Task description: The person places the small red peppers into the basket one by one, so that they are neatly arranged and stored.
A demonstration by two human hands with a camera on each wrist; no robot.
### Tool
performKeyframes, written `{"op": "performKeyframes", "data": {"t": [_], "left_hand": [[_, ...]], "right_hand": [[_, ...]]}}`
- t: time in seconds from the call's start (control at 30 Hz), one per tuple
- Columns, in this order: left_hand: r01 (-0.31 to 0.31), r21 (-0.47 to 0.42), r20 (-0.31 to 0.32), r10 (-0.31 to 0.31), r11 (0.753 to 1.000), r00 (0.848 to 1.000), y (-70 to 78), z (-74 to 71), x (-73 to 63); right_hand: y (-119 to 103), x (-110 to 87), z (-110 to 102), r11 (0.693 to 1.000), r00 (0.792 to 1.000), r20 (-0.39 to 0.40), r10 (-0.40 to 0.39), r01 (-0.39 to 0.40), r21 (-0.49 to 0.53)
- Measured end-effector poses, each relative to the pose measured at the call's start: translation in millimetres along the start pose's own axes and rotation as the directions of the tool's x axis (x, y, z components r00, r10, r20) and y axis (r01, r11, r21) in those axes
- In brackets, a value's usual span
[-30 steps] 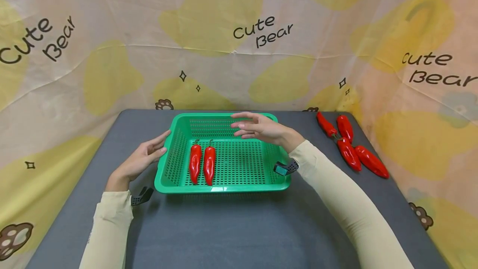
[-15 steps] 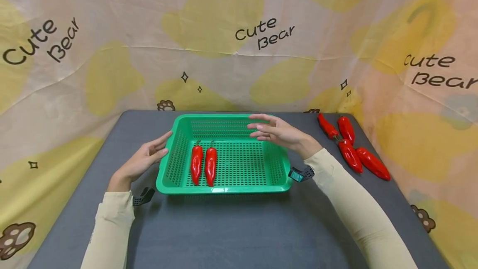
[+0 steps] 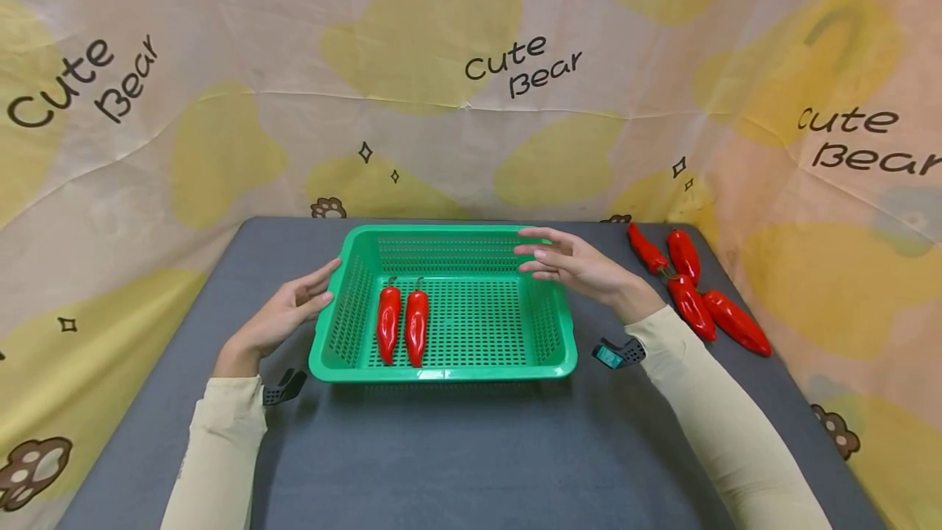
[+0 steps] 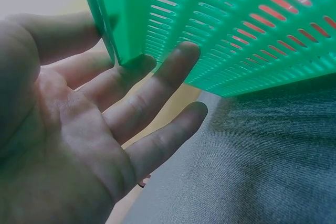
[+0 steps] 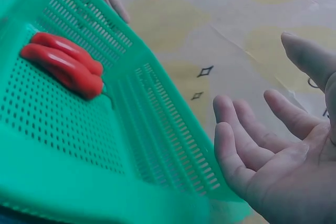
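Note:
A green perforated plastic basket (image 3: 471, 372) stands on the grey table, with two red chili peppers (image 3: 388, 325) lying side by side in its left half. My left hand (image 3: 275, 317) holds the basket's left rim; in the left wrist view the thumb (image 4: 68, 35) is against the rim and the other fingers (image 4: 157, 93) extend under it along the slotted wall. My right hand (image 3: 577, 264) hovers over the basket's far right corner, fingers spread and holding nothing. The right wrist view shows the same hand (image 5: 278, 150) beside the basket wall, palm bare.
Several more red peppers (image 3: 690, 305) lie in a loose group at the table's back right, beyond the right forearm. A patterned cloth (image 3: 471, 145) hangs behind and along both sides of the grey table (image 3: 456, 464).
My right hand has moved rightward, from above the middle of the basket's far rim to its right corner. The left hand stays at the left rim, and the peppers keep their places.

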State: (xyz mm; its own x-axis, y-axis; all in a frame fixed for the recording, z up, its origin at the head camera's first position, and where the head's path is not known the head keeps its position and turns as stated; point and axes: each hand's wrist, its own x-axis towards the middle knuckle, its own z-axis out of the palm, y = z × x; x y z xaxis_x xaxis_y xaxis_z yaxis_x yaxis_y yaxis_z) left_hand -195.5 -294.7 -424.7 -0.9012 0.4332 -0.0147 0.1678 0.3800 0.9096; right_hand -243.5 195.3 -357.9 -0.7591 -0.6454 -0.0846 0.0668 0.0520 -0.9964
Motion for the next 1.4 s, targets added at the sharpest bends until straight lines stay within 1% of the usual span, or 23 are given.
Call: {"op": "performKeyframes", "data": {"t": [0.2,0.33,0.57,0.83,0.93,1.07,1.2,1.4], "left_hand": [[-0.017,-0.043,0.007,0.017,0.999,1.0,-1.3,0.8,-0.3],[-0.022,-0.055,0.01,0.023,0.998,1.0,-2.1,1.4,-0.6],[-0.022,-0.056,0.016,0.022,0.998,1.0,-2.1,0.7,0.4],[-0.017,-0.043,0.009,0.018,0.999,1.0,-0.2,-0.4,1.3],[-0.021,-0.048,0.008,0.022,0.999,1.0,-0.2,-0.7,0.9],[-0.031,-0.063,0.014,0.032,0.998,0.999,-0.7,-0.9,0.0],[-0.027,-0.059,0.011,0.027,0.998,1.0,-0.9,-0.8,0.0],[-0.014,-0.037,0.006,0.015,0.999,1.0,1.1,-0.6,0.8]], "right_hand": [[4,-14.2,-12,1.0,0.999,-0.038,-0.016,0.016,-0.02],[7,-25.0,-20,0.999,0.997,-0.071,-0.007,0.004,-0.038],[10,-45.9,-35,0.998,0.99,-0.14,-0.002,-0.007,-0.065],[15,-70.2,-56,0.998,0.983,-0.181,-0.038,0.029,-0.054],[19,-78.6,-63,0.998,0.979,-0.201,-0.036,0.024,-0.059],[23,-88.9,-71,0.996,0.971,-0.24,-0.019,-0.003,-0.09],[27,-98.7,-78,0.994,0.96,-0.281,-0.005,-0.027,-0.109],[33,-116.9,-91,0.998,0.953,-0.304,-0.008,-0.013,-0.068]]}}
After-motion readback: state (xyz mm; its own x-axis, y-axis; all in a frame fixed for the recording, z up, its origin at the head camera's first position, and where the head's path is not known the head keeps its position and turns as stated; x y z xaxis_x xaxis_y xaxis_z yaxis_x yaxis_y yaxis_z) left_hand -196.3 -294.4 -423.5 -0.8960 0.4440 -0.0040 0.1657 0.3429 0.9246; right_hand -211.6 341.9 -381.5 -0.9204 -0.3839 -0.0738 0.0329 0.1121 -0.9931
